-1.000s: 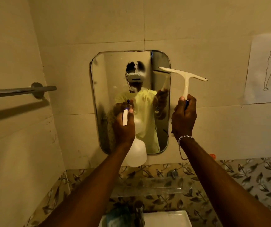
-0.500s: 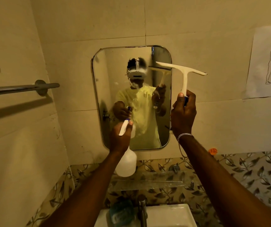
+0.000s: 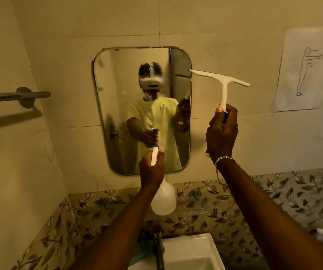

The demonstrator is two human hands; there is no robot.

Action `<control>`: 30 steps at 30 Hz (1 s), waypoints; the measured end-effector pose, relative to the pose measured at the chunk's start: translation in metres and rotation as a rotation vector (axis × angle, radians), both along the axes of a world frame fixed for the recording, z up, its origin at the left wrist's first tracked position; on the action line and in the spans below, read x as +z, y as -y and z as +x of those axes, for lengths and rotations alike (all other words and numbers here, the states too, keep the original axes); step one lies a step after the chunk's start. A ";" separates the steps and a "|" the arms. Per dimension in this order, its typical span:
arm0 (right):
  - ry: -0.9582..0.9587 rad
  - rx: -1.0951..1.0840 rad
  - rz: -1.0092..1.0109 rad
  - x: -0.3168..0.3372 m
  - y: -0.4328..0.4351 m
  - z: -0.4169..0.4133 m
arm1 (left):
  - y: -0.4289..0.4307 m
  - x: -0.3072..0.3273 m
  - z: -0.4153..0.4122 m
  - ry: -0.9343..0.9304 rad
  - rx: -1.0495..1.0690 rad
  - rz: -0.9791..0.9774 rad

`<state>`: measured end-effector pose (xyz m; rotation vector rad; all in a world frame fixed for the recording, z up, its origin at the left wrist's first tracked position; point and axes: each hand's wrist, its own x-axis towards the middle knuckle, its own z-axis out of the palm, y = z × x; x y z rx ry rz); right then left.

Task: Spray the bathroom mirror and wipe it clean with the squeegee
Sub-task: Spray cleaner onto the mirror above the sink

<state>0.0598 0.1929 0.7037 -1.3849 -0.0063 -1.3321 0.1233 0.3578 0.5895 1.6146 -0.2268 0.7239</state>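
Note:
A rounded rectangular mirror (image 3: 117, 90) hangs on the tiled wall straight ahead, with hazy wet patches near its middle. My left hand (image 3: 151, 171) grips a white spray bottle (image 3: 163, 201) in front of the mirror's lower edge, nozzle aimed at the glass. Out to the right of the mirror, my right hand (image 3: 222, 131) holds a white T-shaped squeegee (image 3: 222, 80) upright by its handle. The blade's left tip reaches the mirror's right edge; whether it touches the glass I cannot tell.
A metal towel bar (image 3: 14, 96) juts from the left wall. Below are a white sink (image 3: 188, 254) with a dark tap (image 3: 158, 248) and a clear glass shelf (image 3: 191, 208) against leaf-patterned tiles. Paper sheets (image 3: 305, 69) hang on the right wall.
My left hand and the spray bottle dropped from the mirror's middle to its lower edge and shifted slightly right. The right hand with the squeegee stayed beside the mirror.

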 end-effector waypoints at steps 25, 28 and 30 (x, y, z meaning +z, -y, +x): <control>-0.069 0.012 -0.014 -0.030 -0.010 -0.004 | -0.016 -0.053 -0.011 -0.117 -0.074 0.246; -0.063 0.000 -0.010 -0.031 0.000 -0.005 | 0.001 -0.056 -0.013 -0.130 -0.059 0.234; -0.063 -0.011 -0.010 -0.033 0.004 -0.005 | 0.006 -0.058 -0.014 -0.121 -0.088 0.233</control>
